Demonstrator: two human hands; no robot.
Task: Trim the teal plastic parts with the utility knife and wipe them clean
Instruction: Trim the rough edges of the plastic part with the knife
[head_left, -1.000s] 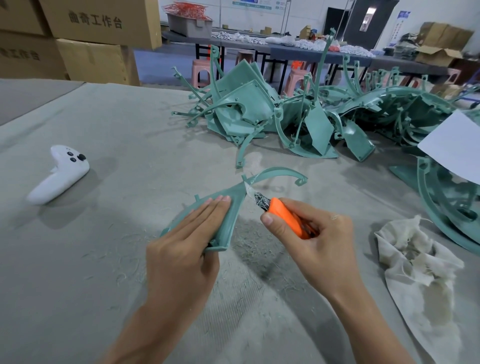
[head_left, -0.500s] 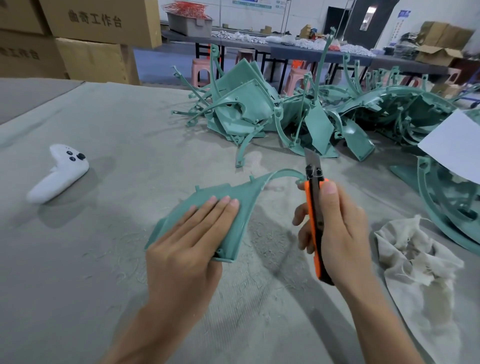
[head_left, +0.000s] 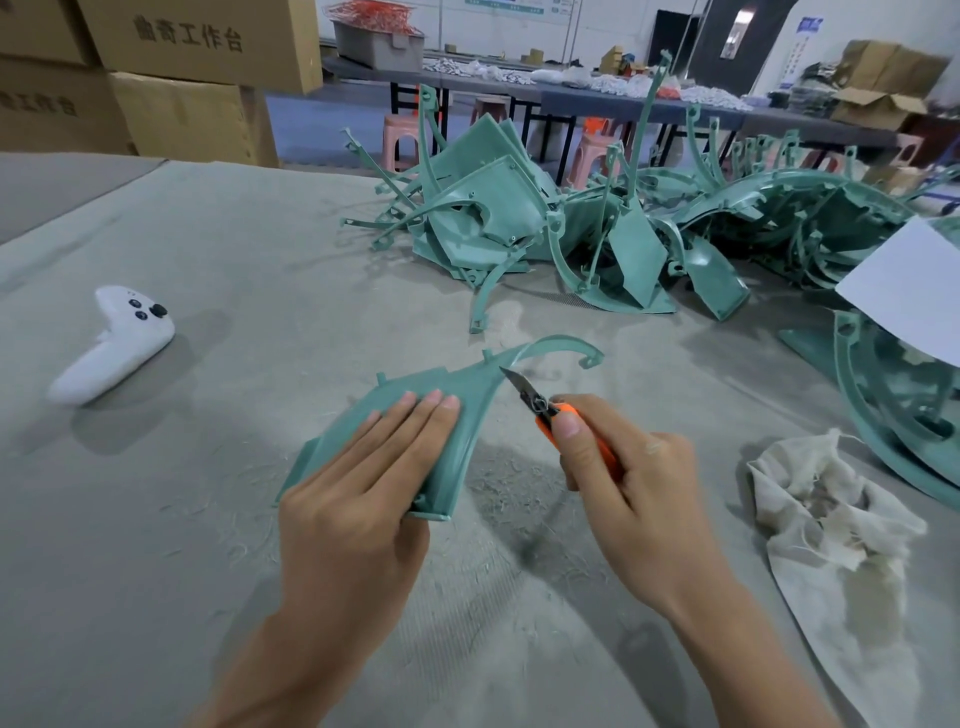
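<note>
The part (head_left: 470, 395) lies flat on the table (head_left: 208, 545), and its long axis runs from the near left to the far right, where it narrows into a curved arm with a hook at the end. The left hand (head_left: 358, 499) presses it down with straight fingers laid together on the wide panel. The right hand (head_left: 634, 483) is curled around the knife (head_left: 540, 408), with the thumb on top of the orange handle. The blade points up and to the left, and its tip is at the inner curved edge, just where the panel becomes the arm (I cannot tell if it really touches). So the edge to trim lies left of the grip and runs back toward the person, and the right hand is nearer to it.

I count one part under the hand, one knife and one cloth (head_left: 831, 519), which lies to the right, well apart from the part. There is also one white controller (head_left: 114, 343) and one pile (head_left: 571, 234) of parts, too tangled to count.
</note>
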